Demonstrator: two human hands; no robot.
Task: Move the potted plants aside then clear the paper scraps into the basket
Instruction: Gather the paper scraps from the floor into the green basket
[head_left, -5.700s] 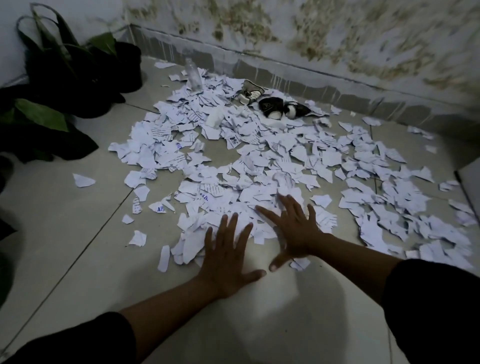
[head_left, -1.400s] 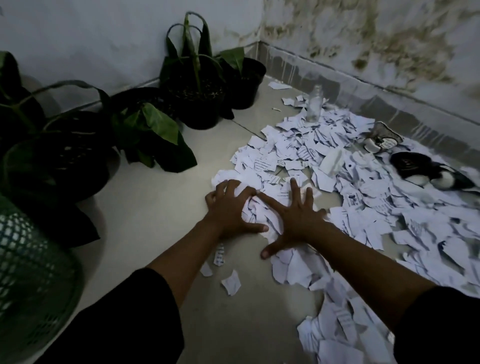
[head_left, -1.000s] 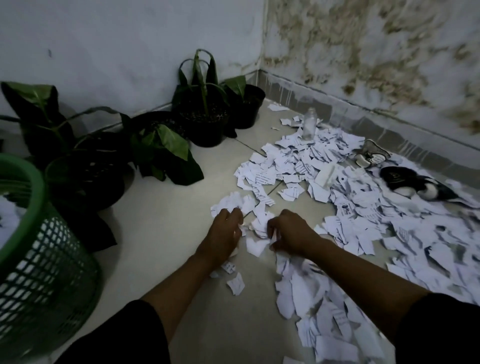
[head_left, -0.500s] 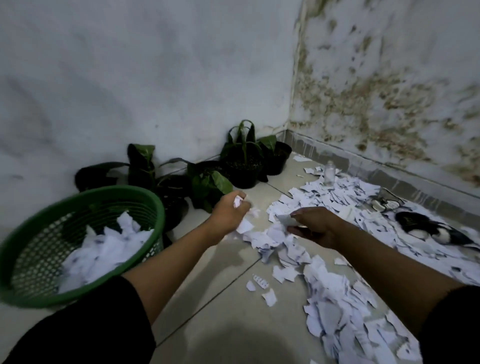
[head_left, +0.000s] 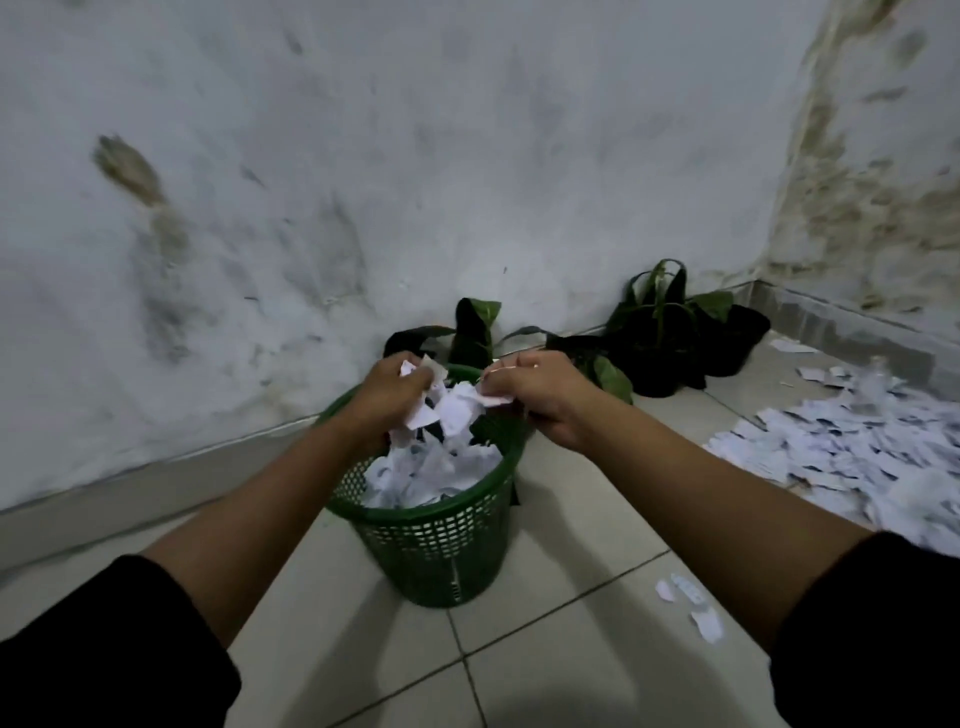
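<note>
Item: handful of paper scraps (head_left: 453, 406), held between left hand (head_left: 390, 387) and right hand (head_left: 535, 392), both with fingers curled round the paper.
Position: directly above the open mouth of the green basket (head_left: 441, 540), already partly filled.
Relation: basket lies straight below the fingers; release should drop the scraps in.
Remaining: loose pile (head_left: 852, 452) on the floor's right side; potted plants (head_left: 670, 338) stand along the wall.

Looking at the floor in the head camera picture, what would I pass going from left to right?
Green basket holding scraps, with the left hand and right hand gripping paper over it → potted plants by the wall → three loose scraps → big spread of paper scraps.
</note>
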